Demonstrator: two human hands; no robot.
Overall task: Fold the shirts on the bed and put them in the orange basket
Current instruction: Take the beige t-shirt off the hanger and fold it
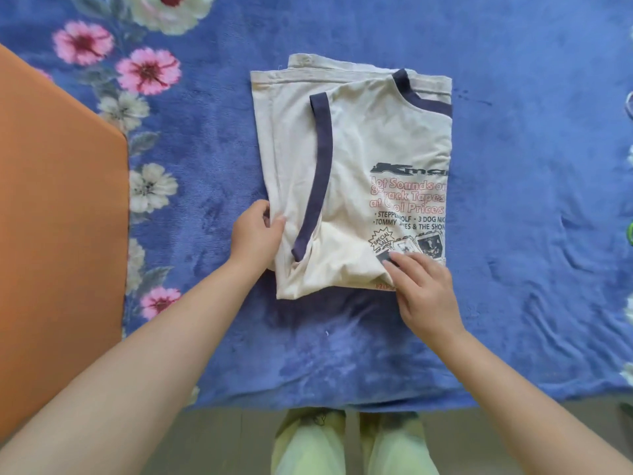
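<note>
Shirt [346, 173]: cream, navy trim, part-folded at bed [513, 200] centre. Left hand [255, 231] pinches its 9 o'clock edge; right hand [423, 289], fingers flat, presses its 5 o'clock corner. Step: folding. Next, likely: final fold, then orange basket [58, 234] at 9 o'clock.

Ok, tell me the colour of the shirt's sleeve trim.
Dark navy trim on a cream shirt, head view.

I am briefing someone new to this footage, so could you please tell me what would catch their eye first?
The folded cream cotton T-shirt with navy trim and printed lettering, lying mid-frame on the blue floral plush blanket. The left hand grips its left edge, while the right hand presses its near corner. The orange fabric basket fills the left side.
</note>
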